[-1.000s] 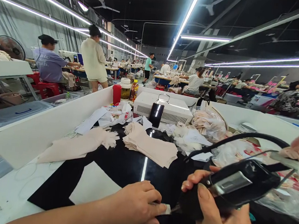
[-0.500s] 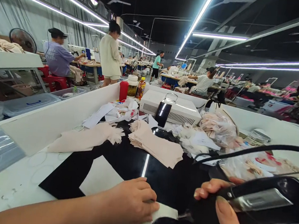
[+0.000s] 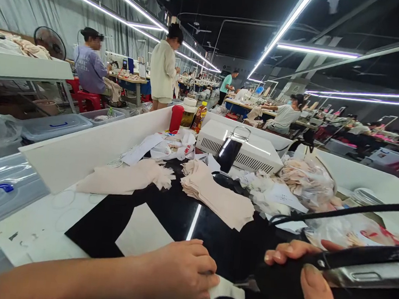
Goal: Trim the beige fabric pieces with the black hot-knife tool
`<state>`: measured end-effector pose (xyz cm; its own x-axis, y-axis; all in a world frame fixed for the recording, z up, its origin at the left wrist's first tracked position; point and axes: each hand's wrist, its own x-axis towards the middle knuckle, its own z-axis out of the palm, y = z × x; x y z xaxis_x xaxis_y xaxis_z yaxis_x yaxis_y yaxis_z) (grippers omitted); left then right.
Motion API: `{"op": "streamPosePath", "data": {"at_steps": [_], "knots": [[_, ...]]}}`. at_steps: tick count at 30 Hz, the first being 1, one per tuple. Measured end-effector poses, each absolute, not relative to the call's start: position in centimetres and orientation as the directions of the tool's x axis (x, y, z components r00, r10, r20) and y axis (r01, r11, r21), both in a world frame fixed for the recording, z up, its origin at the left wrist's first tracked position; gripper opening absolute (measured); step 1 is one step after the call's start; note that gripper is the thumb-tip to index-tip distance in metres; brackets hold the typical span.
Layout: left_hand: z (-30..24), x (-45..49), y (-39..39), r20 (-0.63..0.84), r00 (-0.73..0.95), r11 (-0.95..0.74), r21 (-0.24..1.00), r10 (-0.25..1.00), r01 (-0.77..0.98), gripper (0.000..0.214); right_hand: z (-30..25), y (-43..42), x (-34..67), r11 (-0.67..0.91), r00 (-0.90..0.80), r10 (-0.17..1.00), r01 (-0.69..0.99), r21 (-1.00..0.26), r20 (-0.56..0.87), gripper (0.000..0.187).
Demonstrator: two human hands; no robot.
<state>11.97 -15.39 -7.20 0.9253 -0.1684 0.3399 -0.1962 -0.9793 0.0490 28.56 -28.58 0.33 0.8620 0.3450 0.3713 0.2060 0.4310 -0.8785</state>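
— What does the head view show of the person's hands?

— The left hand [image 3: 181,270] lies palm down, fingers together and loosely bent. It presses a pale flat piece of cloth [image 3: 222,295] onto the glossy black table top [image 3: 165,207], pinning it rather than pinching it. The right hand [image 3: 312,296] is clamped around a black handheld tool [image 3: 345,278] with a metal plate on its side. The tool's thin tip meets the cloth's edge just beside the left fingertips.

— What has changed over the last second?

— The tool sits lower and further right in the picture, its body nearly level where it was tilted. More of the pale cloth shows beyond the left fingers; a second ago only a small corner peeked out. The left hand has hardly shifted on the table. The view itself has swung, so the whole bench appears further right.

— Meaning?

— Since the tip remains at the cloth's edge, the work along it looks under way, not finished.

— And around them?

— The tool's black cable [image 3: 338,212] arcs above the right hand. A stack of beige cloth pieces [image 3: 216,196] lies well beyond the hands, with a white vented box [image 3: 252,152] farther back.
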Motion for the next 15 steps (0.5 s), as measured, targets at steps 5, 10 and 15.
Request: {"op": "streamPosePath", "data": {"at_steps": [5, 10, 15], "knots": [[-6.89, 12.06, -15.41, 0.358, 0.915, -0.977, 0.04, -0.183, -0.211, 0.023, 0.51, -27.74, 27.59, 0.439, 0.878, 0.351, 0.153, -0.885, 0.326, 0.054], [-7.06, 12.17, -15.46, 0.372, 0.909, -0.975, 0.043, -0.187, -0.218, 0.023, 0.35, -27.76, 27.45, 0.42, 0.866, 0.354, 0.19, -0.887, 0.353, 0.049], [-7.6, 12.33, -15.34, 0.42, 0.886, -0.974, 0.028, -0.194, -0.227, 0.022, 0.33, -28.2, 28.21, 0.419, 0.894, 0.309, 0.178, -0.89, 0.325, 0.049]]}}
